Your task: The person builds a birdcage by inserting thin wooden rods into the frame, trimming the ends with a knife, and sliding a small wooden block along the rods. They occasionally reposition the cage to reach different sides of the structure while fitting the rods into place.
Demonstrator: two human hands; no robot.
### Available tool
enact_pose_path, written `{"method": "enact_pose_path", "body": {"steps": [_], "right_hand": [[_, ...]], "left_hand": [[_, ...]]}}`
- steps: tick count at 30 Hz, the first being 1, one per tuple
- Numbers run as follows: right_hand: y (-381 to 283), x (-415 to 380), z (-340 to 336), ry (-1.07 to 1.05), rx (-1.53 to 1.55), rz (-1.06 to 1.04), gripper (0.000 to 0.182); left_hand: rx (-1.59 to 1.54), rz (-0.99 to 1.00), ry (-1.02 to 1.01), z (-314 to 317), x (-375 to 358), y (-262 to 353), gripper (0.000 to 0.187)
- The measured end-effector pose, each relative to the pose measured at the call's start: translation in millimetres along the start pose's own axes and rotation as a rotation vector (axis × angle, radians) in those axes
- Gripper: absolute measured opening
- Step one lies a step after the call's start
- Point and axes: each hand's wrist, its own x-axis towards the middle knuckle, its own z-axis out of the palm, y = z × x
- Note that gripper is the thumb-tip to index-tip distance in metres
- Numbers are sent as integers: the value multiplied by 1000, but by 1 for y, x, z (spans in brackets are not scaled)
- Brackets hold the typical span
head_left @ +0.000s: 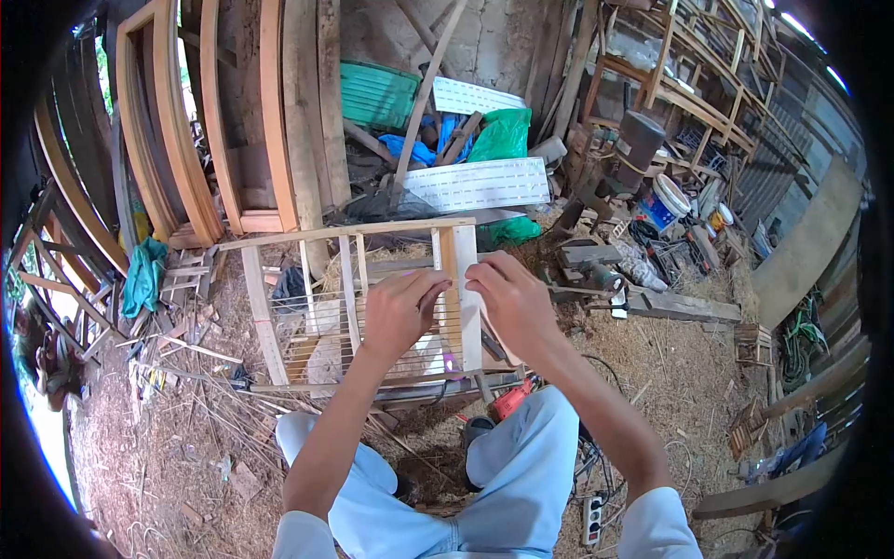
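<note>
A slatted wooden frame lies in front of my knees, with thin wires or rods running across between its slats. My left hand is over the frame's right part, thumb and fingers pinched together; whatever they hold is too small to make out. Close beside it, my right hand has its fingers curled at the pale end board of the frame. The fingertips hide what lies between them. Near the lower end of that board shows a small purple piece.
A red power tool lies by my knee, and a power strip with cables is on the right. Wood shavings and offcuts cover the floor. Tall door-like frames lean at the back left. A paint bucket and clutter stand right.
</note>
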Motion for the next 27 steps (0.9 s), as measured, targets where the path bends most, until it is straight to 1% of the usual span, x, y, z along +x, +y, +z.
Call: {"method": "enact_pose_path", "body": {"steps": [1,2,4,5,8,10,11,13,14,16,17,18,20,21,22,24,25,27], "right_hand": [[4,2,-1,-12,-12,-87,23],[5,4,-4,-17,-12,-87,23],[3,10,-11,-35,-201,-206,17],[4,11,-10,-40,-200,-204,17],[8,11,-6,-47,-191,-191,15],[12,11,-7,-142,-138,-178,14],[13,13,-10,-141,-139,-182,14],[14,15,-17,-259,-49,-34,13],[16,15,-19,-259,-48,-33,13],[25,15,-20,-208,38,23,14],[35,14,-17,-138,78,55,14],[41,12,-14,-134,80,57,14],[52,7,-5,49,227,262,9],[62,0,7,81,200,342,9],[73,-10,24,74,203,336,9],[99,-28,60,-58,452,800,12],[110,-34,79,-58,453,806,12],[127,-50,121,-47,493,1038,19]], "left_hand": [[-8,28,7,0,0,0,12],[-9,23,9,1,0,0,12],[-30,17,15,2,0,-1,13],[-32,12,13,2,-1,0,13],[1,6,-18,1,-1,1,13],[26,-14,-32,2,-1,-1,13],[27,-14,-29,2,0,-2,13],[18,-1,-7,3,-1,-2,13],[18,-1,-8,3,0,-1,13],[-1,-29,12,2,0,0,12],[0,-28,9,2,1,3,12],[-12,-62,14,3,2,8,9],[-21,-96,19,3,3,9,7],[-26,-77,24,4,3,7,7],[-31,-61,30,4,2,6,6],[-39,-37,66,5,3,6,6],[-55,-6,86,4,4,6,6],[-26,-45,40,2,5,7,7]]}}
